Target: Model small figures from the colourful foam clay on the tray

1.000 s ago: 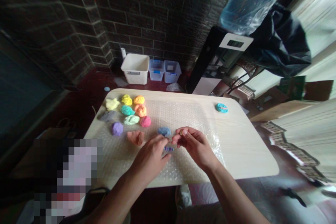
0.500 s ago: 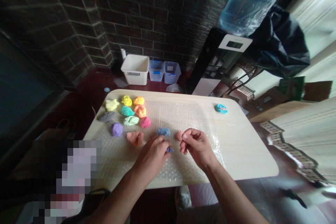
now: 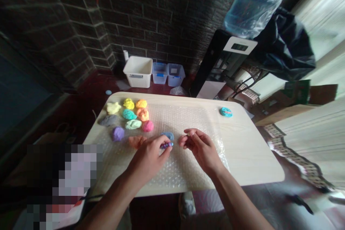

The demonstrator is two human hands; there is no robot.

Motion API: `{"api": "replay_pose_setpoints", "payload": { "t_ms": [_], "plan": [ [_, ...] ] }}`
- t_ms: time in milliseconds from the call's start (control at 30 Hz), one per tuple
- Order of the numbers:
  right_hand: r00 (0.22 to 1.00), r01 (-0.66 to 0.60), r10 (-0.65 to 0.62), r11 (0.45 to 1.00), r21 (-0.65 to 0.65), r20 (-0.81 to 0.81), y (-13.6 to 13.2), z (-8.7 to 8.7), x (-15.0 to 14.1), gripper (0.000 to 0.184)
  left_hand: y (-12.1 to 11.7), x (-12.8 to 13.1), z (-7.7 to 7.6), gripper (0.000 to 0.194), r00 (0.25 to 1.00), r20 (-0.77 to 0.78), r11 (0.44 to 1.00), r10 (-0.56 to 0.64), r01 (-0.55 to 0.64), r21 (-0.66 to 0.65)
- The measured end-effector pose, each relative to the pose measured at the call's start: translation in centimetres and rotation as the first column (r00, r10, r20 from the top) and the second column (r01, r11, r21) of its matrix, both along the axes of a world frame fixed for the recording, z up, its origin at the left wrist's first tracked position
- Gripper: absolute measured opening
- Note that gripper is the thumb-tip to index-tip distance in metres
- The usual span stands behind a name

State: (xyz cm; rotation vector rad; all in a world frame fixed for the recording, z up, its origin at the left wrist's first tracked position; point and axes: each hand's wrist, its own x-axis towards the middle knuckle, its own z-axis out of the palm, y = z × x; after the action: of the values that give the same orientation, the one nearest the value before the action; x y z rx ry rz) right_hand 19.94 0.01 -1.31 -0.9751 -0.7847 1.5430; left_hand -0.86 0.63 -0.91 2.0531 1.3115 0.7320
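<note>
My left hand [image 3: 151, 152] is pinched around a small roll of blue and purple clay [image 3: 166, 145], which pokes out between thumb and forefinger. Just behind these fingers lies a flat blue clay piece [image 3: 168, 136], partly hidden. A reddish-brown clay lump [image 3: 136, 141] sits left of the hand, partly covered by it. To the right, my right hand [image 3: 198, 145] hovers over the bubble wrap [image 3: 175, 170], thumb and curled fingers close together. Whatever may be between them is too small to make out. The small brown ball near its fingertips is hardly distinguishable.
Several coloured clay lumps, among them a purple one [image 3: 118, 134] and a pink one [image 3: 148, 126], lie at the table's left. A turquoise clay piece [image 3: 226, 111] rests at the far right of the table [image 3: 250, 151]. Bins [image 3: 138, 72] and a water dispenser [image 3: 215, 64] stand behind.
My left hand has lifted and turned, showing more of the blue and purple roll. My right hand has shifted slightly left, over where the brown ball showed.
</note>
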Motion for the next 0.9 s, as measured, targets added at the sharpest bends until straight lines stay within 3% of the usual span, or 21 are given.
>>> {"api": "replay_pose_setpoints", "payload": {
  "t_ms": [133, 233, 533, 900],
  "plan": [
    [0.995, -0.013, 0.012, 1.000, 0.002, 0.099, -0.11, 0.02, 0.03, 0.040, 0.14, -0.02, 0.15, 0.009, 0.997, 0.080, 1.000, 0.020, -0.020, -0.006],
    [0.992, 0.007, -0.007, 1.000, -0.002, 0.127, -0.14, -0.18, 0.07, 0.033, 0.16, 0.02, 0.15, 0.009, 0.990, 0.140, 0.999, 0.029, -0.025, -0.024],
    [0.996, -0.088, 0.088, 0.989, -0.123, 0.000, -0.12, -0.90, -0.40, 0.037, 0.09, 0.09, 0.76, 0.015, 0.976, 0.205, 0.997, 0.071, -0.070, -0.012],
    [0.992, -0.088, 0.097, 0.990, -0.113, 0.084, -0.22, -0.43, -0.14, 0.035, 0.18, -0.12, 0.14, 0.005, 0.952, 0.292, 0.995, 0.095, -0.086, -0.044]
  ]
}}
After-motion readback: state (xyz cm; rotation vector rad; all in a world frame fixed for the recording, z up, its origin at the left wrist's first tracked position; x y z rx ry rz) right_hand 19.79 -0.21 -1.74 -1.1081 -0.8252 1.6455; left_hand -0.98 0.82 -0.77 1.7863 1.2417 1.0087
